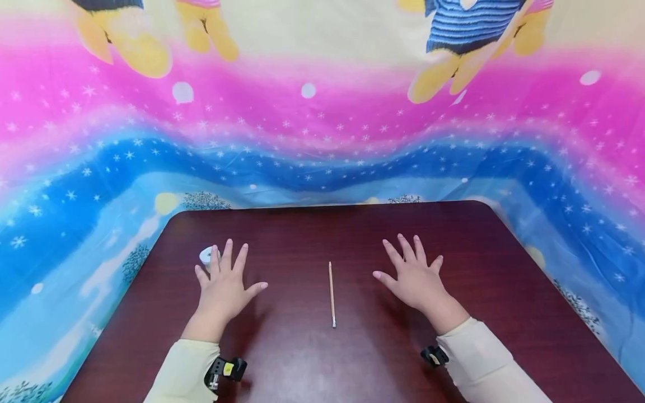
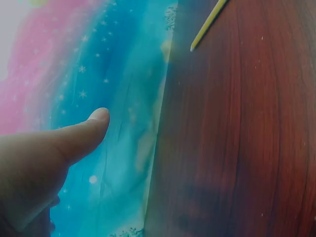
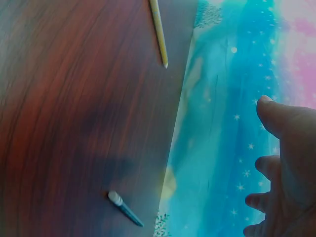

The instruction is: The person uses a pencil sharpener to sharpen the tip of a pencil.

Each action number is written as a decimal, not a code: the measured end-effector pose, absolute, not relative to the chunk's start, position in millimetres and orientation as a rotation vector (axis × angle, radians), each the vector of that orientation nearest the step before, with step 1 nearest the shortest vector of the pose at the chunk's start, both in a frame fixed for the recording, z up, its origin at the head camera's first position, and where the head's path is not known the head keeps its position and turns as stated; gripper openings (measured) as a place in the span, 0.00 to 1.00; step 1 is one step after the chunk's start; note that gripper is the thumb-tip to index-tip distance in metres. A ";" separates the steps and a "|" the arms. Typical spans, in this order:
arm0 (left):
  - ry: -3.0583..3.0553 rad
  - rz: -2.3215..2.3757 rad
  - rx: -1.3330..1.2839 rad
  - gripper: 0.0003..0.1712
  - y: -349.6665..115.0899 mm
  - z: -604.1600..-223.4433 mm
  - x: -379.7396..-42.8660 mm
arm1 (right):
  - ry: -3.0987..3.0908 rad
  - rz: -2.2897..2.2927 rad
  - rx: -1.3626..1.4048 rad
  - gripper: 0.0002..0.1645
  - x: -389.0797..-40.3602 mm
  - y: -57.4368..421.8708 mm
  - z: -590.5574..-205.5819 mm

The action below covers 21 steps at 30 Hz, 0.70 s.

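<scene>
My left hand (image 1: 224, 291) is held over the left half of the table with its fingers spread, holding nothing. Behind its fingers, partly hidden, sits a small white roll (image 1: 206, 255) with a hole in its middle. Across from it, my right hand (image 1: 415, 282) also has spread fingers and nothing in its grasp. Between the two hands a slim wooden pencil (image 1: 331, 294) lies lengthwise, its silvery end toward me; part of it shows in the right wrist view. That same view has a short dark rod with a pale rounded end (image 3: 124, 208) lying on the table.
The dark reddish wooden table (image 1: 302, 235) has rounded far corners. A printed cloth (image 1: 322, 129) in pink and blue with snowflakes hangs around its back and sides. Black camera mounts (image 1: 227, 369) are strapped at both sleeves.
</scene>
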<state>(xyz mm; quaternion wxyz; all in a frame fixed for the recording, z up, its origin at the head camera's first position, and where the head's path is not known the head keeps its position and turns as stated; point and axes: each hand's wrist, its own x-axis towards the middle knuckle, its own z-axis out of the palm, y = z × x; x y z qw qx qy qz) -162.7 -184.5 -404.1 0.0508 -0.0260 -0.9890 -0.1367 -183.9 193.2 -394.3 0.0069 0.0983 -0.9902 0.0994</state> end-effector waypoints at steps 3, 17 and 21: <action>-2.997 -0.419 -0.076 0.57 -187.6 -403.6 -163.6 | -3.091 0.339 0.318 0.48 -183.1 189.9 -395.7; -2.981 -0.547 -0.032 0.58 -201.1 -412.1 -166.9 | -3.082 0.483 0.443 0.47 -168.4 164.5 -417.5; -2.955 -0.568 -0.038 0.58 -206.4 -415.3 -169.5 | -3.088 0.487 0.444 0.47 -164.5 159.2 -418.8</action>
